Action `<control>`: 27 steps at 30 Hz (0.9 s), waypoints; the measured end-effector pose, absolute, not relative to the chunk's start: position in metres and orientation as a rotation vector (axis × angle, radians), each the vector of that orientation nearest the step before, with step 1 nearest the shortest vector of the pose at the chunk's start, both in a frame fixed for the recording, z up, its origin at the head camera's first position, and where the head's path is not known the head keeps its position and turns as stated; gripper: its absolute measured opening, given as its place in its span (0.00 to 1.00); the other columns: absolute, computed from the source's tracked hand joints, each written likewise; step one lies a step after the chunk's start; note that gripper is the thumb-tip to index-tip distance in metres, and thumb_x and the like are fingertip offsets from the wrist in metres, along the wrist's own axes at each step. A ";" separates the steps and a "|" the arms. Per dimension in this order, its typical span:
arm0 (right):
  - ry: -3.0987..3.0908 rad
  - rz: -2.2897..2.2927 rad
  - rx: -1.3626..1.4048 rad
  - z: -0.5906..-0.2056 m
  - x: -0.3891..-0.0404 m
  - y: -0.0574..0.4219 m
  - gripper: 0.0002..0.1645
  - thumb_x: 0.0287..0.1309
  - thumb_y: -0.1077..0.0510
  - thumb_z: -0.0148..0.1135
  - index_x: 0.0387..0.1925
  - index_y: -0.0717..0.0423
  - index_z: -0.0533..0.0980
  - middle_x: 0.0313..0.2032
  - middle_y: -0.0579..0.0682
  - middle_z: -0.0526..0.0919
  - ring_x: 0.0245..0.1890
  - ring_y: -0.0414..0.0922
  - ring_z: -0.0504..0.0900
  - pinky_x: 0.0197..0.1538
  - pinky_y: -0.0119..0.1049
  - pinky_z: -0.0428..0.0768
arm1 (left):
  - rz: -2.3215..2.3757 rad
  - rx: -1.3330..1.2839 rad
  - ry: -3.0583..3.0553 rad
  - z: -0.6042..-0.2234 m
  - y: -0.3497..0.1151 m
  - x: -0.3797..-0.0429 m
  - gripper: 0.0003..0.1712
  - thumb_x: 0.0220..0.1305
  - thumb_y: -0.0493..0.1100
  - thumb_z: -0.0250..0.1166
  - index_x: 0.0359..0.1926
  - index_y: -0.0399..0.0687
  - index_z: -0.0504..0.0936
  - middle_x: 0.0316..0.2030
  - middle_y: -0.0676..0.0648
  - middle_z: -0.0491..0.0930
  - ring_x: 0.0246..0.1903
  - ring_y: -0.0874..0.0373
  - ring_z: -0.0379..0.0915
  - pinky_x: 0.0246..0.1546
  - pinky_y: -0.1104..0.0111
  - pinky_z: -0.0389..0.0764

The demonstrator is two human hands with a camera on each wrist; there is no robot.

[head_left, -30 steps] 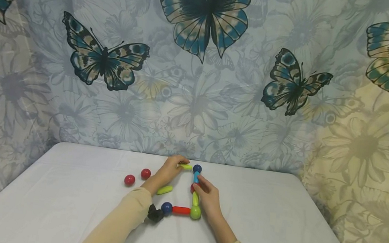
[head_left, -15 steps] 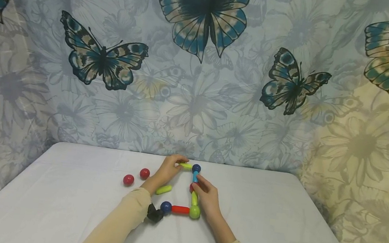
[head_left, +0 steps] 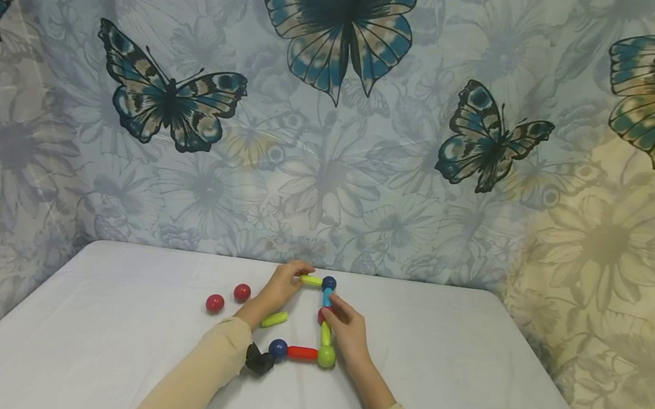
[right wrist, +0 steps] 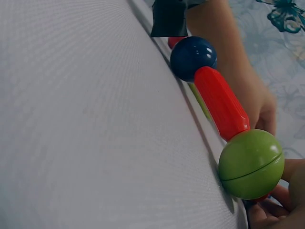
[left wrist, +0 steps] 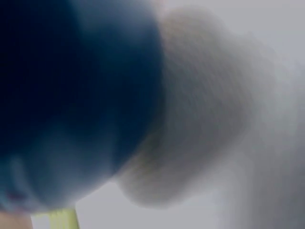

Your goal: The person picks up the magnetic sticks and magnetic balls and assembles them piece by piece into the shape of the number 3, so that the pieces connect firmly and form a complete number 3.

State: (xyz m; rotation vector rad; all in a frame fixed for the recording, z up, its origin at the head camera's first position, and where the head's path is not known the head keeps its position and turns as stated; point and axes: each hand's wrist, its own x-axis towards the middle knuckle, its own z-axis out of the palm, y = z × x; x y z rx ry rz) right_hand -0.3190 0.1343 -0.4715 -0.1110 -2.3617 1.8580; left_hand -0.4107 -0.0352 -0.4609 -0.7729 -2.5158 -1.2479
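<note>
In the head view, my left hand (head_left: 282,286) pinches the near-left end of a lime-green rod (head_left: 311,280), whose other end meets a dark blue ball (head_left: 328,284). A light blue rod (head_left: 327,297) runs from that ball to a red ball (head_left: 323,314). My right hand (head_left: 350,330) holds this red ball with thumb and fingers, partly covering it. Another lime rod (head_left: 326,334) leads down to a green ball (head_left: 326,356). From there a red rod (head_left: 302,353) joins a second blue ball (head_left: 278,349), which looms blurred in the left wrist view.
Two loose red balls (head_left: 242,292) lie left of my left hand on the white-covered table (head_left: 122,329). A loose lime rod (head_left: 274,319) sits beside my left wrist. Behind the table hangs a butterfly-patterned cloth (head_left: 330,184). Black wrist cameras (head_left: 259,360) are strapped on both arms.
The head view has shifted very slightly. Both hands and the joined pieces keep the same arrangement.
</note>
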 end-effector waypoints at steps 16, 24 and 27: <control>-2.355 1.861 -0.091 -0.470 -0.319 0.133 0.26 0.62 0.60 0.62 0.62 0.58 0.73 0.66 0.56 0.73 0.68 0.55 0.70 0.68 0.48 0.70 | -1.257 -0.695 -2.586 -0.460 -0.034 -0.407 0.22 0.58 0.23 0.60 0.54 0.37 0.78 0.52 0.38 0.80 0.55 0.45 0.76 0.58 0.57 0.78; -2.355 1.862 -0.083 -0.471 -0.318 0.134 0.26 0.63 0.60 0.62 0.62 0.57 0.73 0.66 0.56 0.72 0.68 0.55 0.70 0.68 0.47 0.70 | -1.378 -0.618 -2.541 -0.462 -0.034 -0.407 0.20 0.62 0.27 0.60 0.55 0.41 0.78 0.55 0.41 0.80 0.57 0.47 0.76 0.59 0.58 0.77; -2.357 1.851 -0.073 -0.471 -0.318 0.134 0.26 0.63 0.59 0.62 0.62 0.58 0.73 0.66 0.56 0.73 0.67 0.55 0.70 0.68 0.48 0.70 | -1.405 -0.612 -2.505 -0.463 -0.034 -0.407 0.20 0.60 0.25 0.61 0.54 0.39 0.79 0.54 0.40 0.80 0.56 0.46 0.77 0.58 0.59 0.78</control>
